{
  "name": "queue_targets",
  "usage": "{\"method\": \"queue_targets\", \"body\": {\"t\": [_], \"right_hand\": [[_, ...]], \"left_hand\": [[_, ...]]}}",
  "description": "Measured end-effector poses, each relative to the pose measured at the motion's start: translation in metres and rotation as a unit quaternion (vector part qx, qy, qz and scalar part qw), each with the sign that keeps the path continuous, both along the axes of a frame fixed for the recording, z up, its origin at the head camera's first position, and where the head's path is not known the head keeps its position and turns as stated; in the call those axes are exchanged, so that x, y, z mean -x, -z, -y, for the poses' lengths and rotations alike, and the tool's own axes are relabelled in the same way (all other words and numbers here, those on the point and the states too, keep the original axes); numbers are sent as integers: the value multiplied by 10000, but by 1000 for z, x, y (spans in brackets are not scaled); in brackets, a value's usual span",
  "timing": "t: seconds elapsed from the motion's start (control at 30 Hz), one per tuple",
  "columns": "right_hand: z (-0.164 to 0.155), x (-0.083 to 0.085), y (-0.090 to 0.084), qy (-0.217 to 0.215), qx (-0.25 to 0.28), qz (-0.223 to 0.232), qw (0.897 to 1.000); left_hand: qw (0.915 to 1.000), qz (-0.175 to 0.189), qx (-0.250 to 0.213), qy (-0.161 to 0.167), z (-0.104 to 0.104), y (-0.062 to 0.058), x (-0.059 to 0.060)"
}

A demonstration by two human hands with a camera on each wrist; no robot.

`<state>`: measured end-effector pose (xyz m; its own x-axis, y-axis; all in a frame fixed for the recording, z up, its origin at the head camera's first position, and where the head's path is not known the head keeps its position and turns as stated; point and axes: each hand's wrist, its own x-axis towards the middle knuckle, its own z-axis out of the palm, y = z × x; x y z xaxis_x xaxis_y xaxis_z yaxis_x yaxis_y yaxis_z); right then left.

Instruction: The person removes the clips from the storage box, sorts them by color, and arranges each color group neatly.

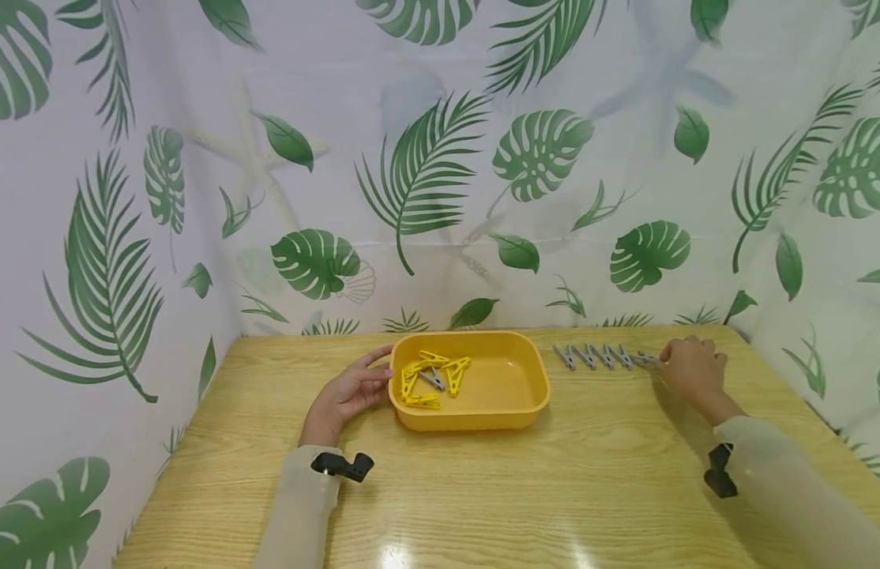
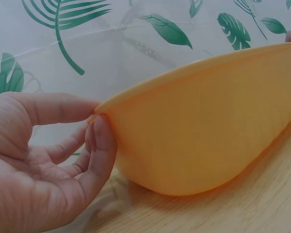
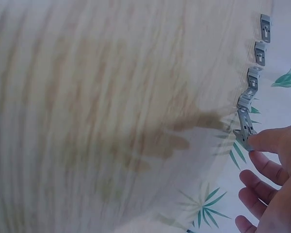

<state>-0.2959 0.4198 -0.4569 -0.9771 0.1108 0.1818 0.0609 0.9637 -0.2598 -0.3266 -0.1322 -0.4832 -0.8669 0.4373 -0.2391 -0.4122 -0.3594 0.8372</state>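
Two sleeves come into the lower part of the head view, each with a black wrist mount, and from them we follow our arms up over the wooden table (image 1: pixel 483 490) toward the middle of the frame. Our left hand (image 1: pixel 351 389) sits left of centre, pressed against the left end of the yellow tray (image 1: pixel 475 417); the left wrist view shows the thumb lying on top of the rim and a finger (image 2: pixel 103 145) curled against the outer wall just under it, so we are pinching the tray's edge. Inside the tray, toward its left half, lies a loose heap of yellow clothespins (image 1: pixel 433 375) with one grey clothespin (image 1: pixel 433 381) among them; the right half of its floor is bare. Our right hand (image 1: pixel 690 370) rests at centre right, well apart from the tray, at the right end of a row of grey clothespins (image 1: pixel 602 356) laid side by side on the table between the tray and the hand. In the right wrist view one fingertip (image 3: pixel 266 141) touches the nearest pin of the row (image 3: pixel 252 87), while the other fingers hang loosely curled below; whether the pin is actually pinched we cannot tell. Behind the table, filling the upper frame, hangs a white curtain with green leaves (image 1: pixel 440 158)
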Motion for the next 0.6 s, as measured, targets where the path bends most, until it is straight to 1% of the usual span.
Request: {"method": "queue_targets", "body": {"t": [0.13,0.3,0.6], "right_hand": [[0,3,3,112,23,70,9999],[0,5,7,114,158,111,9997],[-1,12,15,24,225,-31,9997]], "left_hand": [[10000,-13,15,8,-1,1,0],[10000,11,36,1,-1,3,0],[9999,-139,0,6,-1,4,2]]}}
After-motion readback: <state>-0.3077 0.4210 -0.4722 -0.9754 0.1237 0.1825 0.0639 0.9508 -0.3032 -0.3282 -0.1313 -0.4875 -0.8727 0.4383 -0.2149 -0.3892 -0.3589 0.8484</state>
